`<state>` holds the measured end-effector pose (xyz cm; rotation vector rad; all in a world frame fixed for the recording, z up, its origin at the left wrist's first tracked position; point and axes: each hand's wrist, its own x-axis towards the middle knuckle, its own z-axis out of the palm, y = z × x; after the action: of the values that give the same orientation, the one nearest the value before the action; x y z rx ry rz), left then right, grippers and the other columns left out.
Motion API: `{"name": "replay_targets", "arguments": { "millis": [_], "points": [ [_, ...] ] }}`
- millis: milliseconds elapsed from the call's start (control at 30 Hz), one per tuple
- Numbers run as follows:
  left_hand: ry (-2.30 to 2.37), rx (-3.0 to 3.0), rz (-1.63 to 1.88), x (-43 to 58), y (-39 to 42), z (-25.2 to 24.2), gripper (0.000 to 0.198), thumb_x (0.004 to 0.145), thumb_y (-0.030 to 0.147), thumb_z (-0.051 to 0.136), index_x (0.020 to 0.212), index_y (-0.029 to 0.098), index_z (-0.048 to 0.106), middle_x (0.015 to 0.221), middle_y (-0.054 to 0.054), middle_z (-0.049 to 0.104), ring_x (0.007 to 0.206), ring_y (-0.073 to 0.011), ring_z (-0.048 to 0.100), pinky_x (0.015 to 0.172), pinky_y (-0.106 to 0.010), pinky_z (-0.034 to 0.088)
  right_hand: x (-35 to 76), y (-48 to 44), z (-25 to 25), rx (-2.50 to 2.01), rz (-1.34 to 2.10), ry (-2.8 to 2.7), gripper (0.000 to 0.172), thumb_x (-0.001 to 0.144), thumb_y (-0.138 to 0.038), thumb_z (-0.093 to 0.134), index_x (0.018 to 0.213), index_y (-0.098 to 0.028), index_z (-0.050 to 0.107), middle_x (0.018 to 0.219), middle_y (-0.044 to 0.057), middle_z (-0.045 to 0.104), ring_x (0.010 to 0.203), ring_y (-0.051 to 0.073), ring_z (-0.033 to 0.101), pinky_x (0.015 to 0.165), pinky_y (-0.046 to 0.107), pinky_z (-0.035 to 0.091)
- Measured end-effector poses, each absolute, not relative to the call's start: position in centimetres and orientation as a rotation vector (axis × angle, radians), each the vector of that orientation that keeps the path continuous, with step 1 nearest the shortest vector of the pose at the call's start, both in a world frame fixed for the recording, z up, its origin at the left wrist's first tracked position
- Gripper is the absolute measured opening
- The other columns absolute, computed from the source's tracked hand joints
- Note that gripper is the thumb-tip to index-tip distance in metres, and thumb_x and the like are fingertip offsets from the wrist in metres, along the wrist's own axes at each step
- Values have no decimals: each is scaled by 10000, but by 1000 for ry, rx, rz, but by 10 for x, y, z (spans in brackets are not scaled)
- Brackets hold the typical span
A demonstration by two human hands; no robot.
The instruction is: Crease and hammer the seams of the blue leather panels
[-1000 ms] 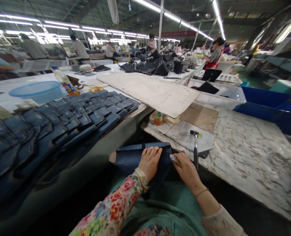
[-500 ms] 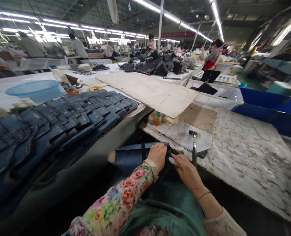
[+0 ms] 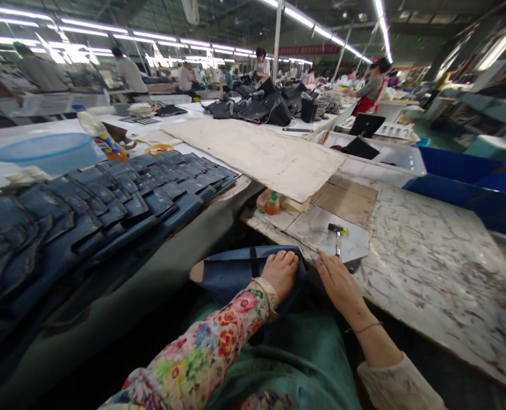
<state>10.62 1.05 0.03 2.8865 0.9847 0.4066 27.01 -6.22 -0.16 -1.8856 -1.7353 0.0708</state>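
The left hand (image 3: 281, 273) lies palm down on a dark blue leather piece (image 3: 229, 272) that rests on the person's lap, just near of the table edge. Its fingers are loosely bent and press on the piece's right end, with nothing clasped in them. The right hand (image 3: 341, 282) is open and flat, palm down, just right of the piece. Its fingertips reach the near edge of a grey board (image 3: 313, 225) and hold nothing that shows. A small hammer (image 3: 337, 234) lies on that board, just beyond those fingertips. Farther left on the board stands a little bottle (image 3: 272, 204) of orange liquid with a green cap, tucked under the edge of a large pale sheet (image 3: 261, 151). To the right is a marble tabletop (image 3: 432, 256). On the left table, dark blue leather pieces lie in overlapping rows (image 3: 107, 196). Beyond them sits a blue basin (image 3: 48, 152), whose inside cannot be made out from this angle. Just right of the basin is a tilted plastic bottle (image 3: 96, 132) with yellowish liquid at its lower end. On the far right, a white tray (image 3: 394, 158) holds a black folded piece (image 3: 359, 149). Beside it stand blue crates (image 3: 470, 182), and what is in them cannot be seen. In the distance a person in a red apron (image 3: 369, 91) works at another table.
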Motion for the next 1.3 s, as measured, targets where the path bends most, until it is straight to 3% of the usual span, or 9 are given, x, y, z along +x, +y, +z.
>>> {"name": "replay_targets", "arguments": {
  "millis": [300,533,1000,1300],
  "points": [
    [1026,2888,464,87,13,-2,299,908,223,371,1177,183,494,1103,-70,561,1025,-204,480,830,-379,414,243,-50,8,-1736,-7,-1897,326,903,-254,378,1145,-218,594,1054,86,593,999,213,529,912,391,429],
    [1025,2806,527,65,9,-4,337,864,176,433,1191,160,512,1179,-73,560,1092,-201,468,926,-357,401,225,-48,8,-1819,-71,-1954,302,892,-172,376,1046,-182,636,996,93,612,956,228,511,879,391,443],
    [1116,2770,564,34,12,-3,327,852,148,432,1160,162,541,1137,-84,594,1047,-202,510,939,-371,408,180,-41,3,-1733,-30,-1966,325,904,-174,355,1097,-228,610,1002,95,605,958,226,515,846,392,488],
    [1310,2785,549,-3,7,-1,328,852,152,438,1160,152,553,1169,-84,591,1088,-236,496,942,-404,403,146,-29,3,-1671,42,-2066,333,885,-121,366,1128,-178,587,1026,110,597,986,234,497,858,381,482]
  ]
}}
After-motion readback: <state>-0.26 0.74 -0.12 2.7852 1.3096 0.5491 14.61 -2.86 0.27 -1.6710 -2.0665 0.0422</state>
